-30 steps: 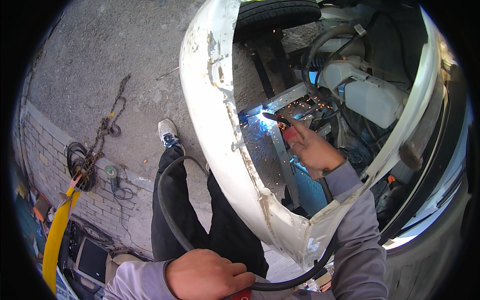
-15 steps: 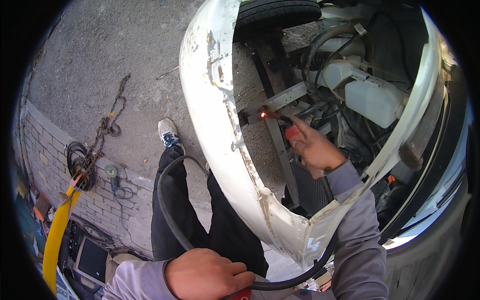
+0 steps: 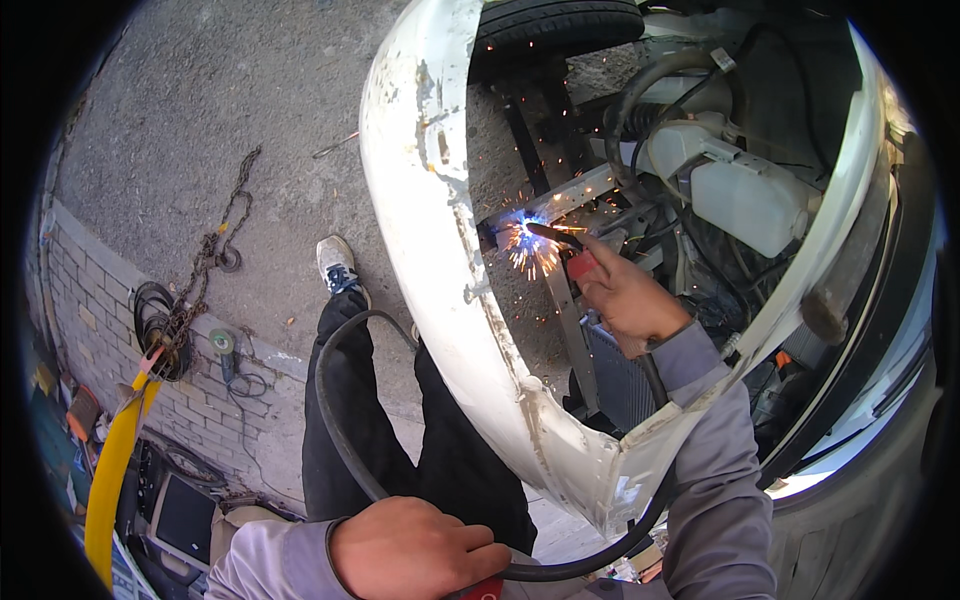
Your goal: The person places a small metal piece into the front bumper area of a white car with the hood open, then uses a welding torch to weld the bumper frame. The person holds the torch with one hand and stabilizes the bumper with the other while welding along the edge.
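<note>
My right hand (image 3: 635, 300) is closed around a welding torch (image 3: 580, 264) with a red part on its handle. It reaches through the opening in the white vehicle body. At the torch's tip, a blue-white arc (image 3: 527, 226) burns where metal bars (image 3: 580, 190) meet, throwing orange sparks. Low in the view, my left hand (image 3: 415, 548) has its fingers curled by a red object (image 3: 484, 591), mostly cut off by the lower edge. What the fingers hold is hidden. A thick black cable (image 3: 335, 420) loops past my legs and beneath the right forearm.
The white body panel (image 3: 420, 200) curves around the opening. Inside are a white plastic tank (image 3: 750, 203), hoses and a radiator (image 3: 620, 378). A tire (image 3: 555, 22) is at the top. On the ground at left lie a rusty chain (image 3: 205, 262), an angle grinder (image 3: 222, 345) and a yellow strap (image 3: 112, 480).
The small orange glow at the torch tip has become a bright blue-white arc with sparks flying outward. Both hands stay nearly in place.
</note>
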The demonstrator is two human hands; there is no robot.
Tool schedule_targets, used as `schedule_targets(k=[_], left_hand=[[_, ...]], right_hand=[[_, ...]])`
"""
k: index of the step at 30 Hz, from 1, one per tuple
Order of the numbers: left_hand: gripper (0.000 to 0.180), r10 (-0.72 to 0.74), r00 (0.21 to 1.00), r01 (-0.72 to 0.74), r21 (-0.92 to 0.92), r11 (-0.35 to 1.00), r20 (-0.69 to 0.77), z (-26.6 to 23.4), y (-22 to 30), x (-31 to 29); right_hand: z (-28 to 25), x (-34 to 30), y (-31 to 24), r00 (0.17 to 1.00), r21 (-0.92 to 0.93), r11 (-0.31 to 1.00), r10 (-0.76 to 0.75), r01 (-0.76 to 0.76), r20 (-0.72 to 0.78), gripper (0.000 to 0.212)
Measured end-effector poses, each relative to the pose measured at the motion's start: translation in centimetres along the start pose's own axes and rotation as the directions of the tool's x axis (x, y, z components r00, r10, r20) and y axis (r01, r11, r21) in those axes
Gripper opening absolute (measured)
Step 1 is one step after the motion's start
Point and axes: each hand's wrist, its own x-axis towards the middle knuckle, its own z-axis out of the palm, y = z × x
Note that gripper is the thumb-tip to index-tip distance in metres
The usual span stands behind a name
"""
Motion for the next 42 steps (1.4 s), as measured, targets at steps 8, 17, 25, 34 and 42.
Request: schedule_targets(k=[8, 17, 25, 34, 42], left_hand=[[0.035, 0.003, 1.000, -0.003, 0.003, 1.000, 0.006, -0.1, 0.0, 0.0], [0.035, 0.000, 1.000, 0.000, -0.001, 1.000, 0.006, -0.1, 0.0, -0.1], [0.035, 0.009, 1.000, -0.009, 0.003, 1.000, -0.012, -0.3, 0.3, -0.3], [0.034, 0.008, 1.000, -0.008, 0.013, 1.000, -0.006, -0.3, 0.6, -0.3], [0.031, 0.012, 1.000, -0.012, -0.001, 1.000, -0.006, -0.3, 0.4, -0.3]], right_hand=[[0.1, -0.1, -0.3, 0.999, -0.011, 0.999, 0.041, -0.041, -0.026, 0.075], [-0.3, -2.1, -2.8, 0.986, 0.165, 0.983, 0.101, -0.079, -0.131, 0.080], [-0.2, -1.9, -2.4, 0.991, -0.014, 0.998, 0.063, -0.065, -0.119, 0.078], [0.8, -0.9, -1.7, 0.975, -0.429, 0.903, -0.098, 0.002, -0.200, 0.074], [0.7, -1.5, -2.5, 0.949, -0.384, 0.923, -0.122, 0.002, -0.289, 0.073]])
